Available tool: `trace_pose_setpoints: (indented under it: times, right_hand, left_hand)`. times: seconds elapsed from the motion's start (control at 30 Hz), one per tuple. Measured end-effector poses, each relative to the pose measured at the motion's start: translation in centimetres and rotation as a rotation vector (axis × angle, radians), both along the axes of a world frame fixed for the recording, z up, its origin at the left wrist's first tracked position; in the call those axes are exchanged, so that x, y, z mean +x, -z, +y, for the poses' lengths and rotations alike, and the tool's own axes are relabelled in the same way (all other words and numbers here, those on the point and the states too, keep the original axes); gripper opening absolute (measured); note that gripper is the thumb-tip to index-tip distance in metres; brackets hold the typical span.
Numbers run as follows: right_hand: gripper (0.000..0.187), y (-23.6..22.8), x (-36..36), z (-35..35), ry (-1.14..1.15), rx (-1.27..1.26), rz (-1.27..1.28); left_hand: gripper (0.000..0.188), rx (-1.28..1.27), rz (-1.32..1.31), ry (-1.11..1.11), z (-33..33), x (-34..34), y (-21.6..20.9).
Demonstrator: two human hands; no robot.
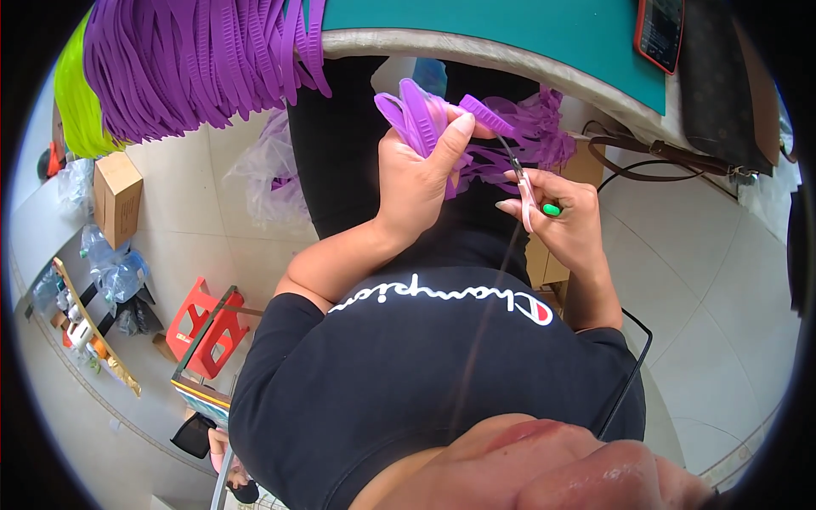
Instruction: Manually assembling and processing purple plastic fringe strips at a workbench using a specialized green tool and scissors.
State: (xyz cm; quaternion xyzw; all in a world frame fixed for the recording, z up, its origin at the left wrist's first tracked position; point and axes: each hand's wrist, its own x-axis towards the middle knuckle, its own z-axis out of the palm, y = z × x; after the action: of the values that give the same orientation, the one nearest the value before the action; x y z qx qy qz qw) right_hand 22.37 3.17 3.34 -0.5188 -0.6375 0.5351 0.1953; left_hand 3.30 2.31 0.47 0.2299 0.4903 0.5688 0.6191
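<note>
My left hand (412, 183) is closed around a bunch of purple rubbery straps (416, 123), its thumb pressed over one. That strap's ridged end (484, 115) sticks out to the right. In my right hand (569, 212) is a small pair of scissors (526, 200) with pale pink handles. Its dark blades point up at the ridged strap end; whether they touch it I cannot tell. A small bright green piece (552, 209) shows beside the handles among my fingers. More purple straps (540, 132) lie in a heap just beyond my hands.
Ahead is a green-topped table (476, 17) with a pale edge. Many purple straps (195, 59) hang over it at the left, beside lime-green ones (76, 93). A phone (660, 34) and a brown bag (722, 85) lie at the right. On the left floor stand a cardboard box (117, 195) and red stool (204, 327).
</note>
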Motion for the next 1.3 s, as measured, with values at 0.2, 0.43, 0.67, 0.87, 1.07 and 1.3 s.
trace_pose_setpoints:
  times: [0.2,0.43,0.67,0.87,1.07,1.3]
  right_hand:
    - [0.03,0.2,0.1,0.0,0.004,-0.02,0.056]
    - [0.031,-0.1,0.1,0.0,-0.014,-0.029,0.067]
    - [0.027,-0.9,1.5,1.2,0.005,-0.053,0.055]
    - [0.025,-0.5,-1.4,3.6,0.224,0.152,0.368]
    - [0.025,0.9,-2.8,3.5,0.082,0.115,0.244]
    - [0.022,0.7,-1.8,3.6,0.096,-0.003,0.37]
  left_hand:
    - [0.017,-0.002,-0.001,0.03,0.0,-0.2,0.0]
    - [0.016,0.008,-0.006,0.033,-0.2,0.1,0.0]
    - [0.017,0.022,-0.004,0.025,0.1,0.0,0.3]
    - [0.013,-0.03,-0.07,0.13,0.1,0.3,0.1]
    - [0.015,-0.147,-0.166,0.09,-0.1,-0.5,1.0]
    - [0.017,-0.077,-0.084,0.127,-0.8,-0.1,2.8]
